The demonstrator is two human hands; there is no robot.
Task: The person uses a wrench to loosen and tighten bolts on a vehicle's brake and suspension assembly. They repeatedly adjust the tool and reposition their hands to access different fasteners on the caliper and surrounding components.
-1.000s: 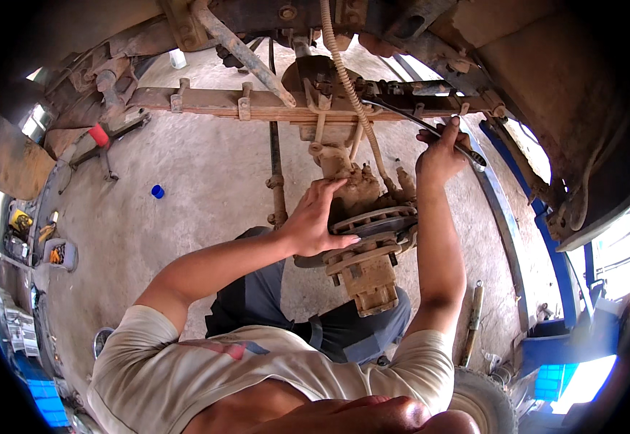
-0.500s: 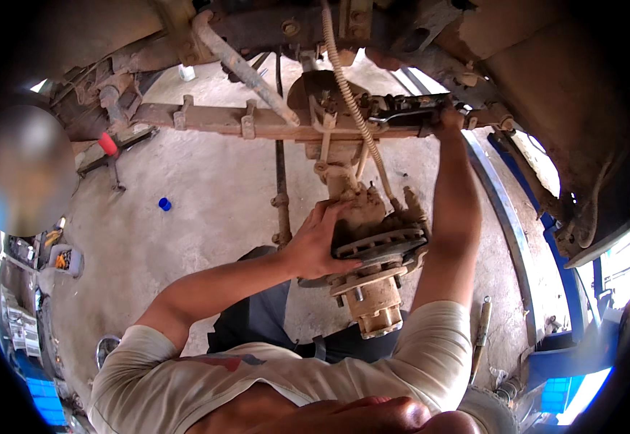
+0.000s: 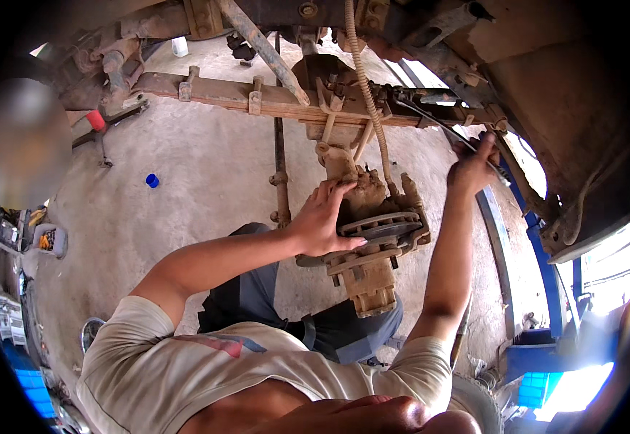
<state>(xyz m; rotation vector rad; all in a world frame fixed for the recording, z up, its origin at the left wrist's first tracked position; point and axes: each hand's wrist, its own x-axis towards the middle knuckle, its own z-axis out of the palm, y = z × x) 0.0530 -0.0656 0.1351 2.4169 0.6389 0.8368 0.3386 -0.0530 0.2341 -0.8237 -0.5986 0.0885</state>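
The wrench (image 3: 434, 123) runs obliquely from the right hand (image 3: 475, 165), with its shaft ahead and to the left of the grip and its near end projecting behind. The right hand is closed around the handle. The far end lies at dark fittings beside the leaf spring (image 3: 221, 94); whether it is seated on a fastener cannot be told.

The left hand (image 3: 318, 226) is spread, its thumb at the brake disc (image 3: 387, 226) and its fingers on the housing behind; the pressure applied cannot be determined. The hub (image 3: 373, 289) projects nearer the body than this hand.

Status: no wheel is fitted on the hub. The disc, hub and leaf spring are in place on the axle. The work appears to be partway through; how many fasteners are left does not show.

Clearance: the spring and a ribbed hose (image 3: 365, 79) bound the wrench on the far side and the left. Right of the grip, a blue frame (image 3: 542, 253) limits outward swing. Nearer the body, room opens above the floor (image 3: 185, 159), widest left of the left hand, where a blue cup (image 3: 152, 180) lies well apart.
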